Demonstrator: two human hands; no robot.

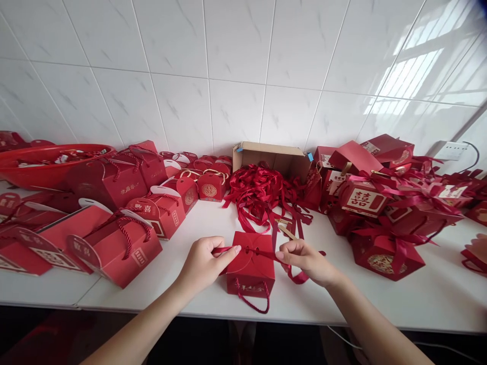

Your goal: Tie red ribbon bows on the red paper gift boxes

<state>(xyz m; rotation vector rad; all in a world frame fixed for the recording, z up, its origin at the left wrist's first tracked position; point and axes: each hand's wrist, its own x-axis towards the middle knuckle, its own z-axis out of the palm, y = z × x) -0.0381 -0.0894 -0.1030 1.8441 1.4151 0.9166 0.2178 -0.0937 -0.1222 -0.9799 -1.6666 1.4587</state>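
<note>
A small red gift box stands upright near the table's front edge, its twisted cord handle hanging down the front. Red ribbon passes through the holes in its lid. My left hand pinches one end of this ribbon between thumb and finger at the box's left side. On the right, my right hand pinches the other part, with a loose loop hanging below it onto the table. The ribbon lies stretched across the lid between both hands.
Behind the box, a heap of red ribbons spills from an open cardboard box. Red boxes crowd the left beside a red basin. Ribboned boxes are piled at right. A tiled wall rises behind the white table.
</note>
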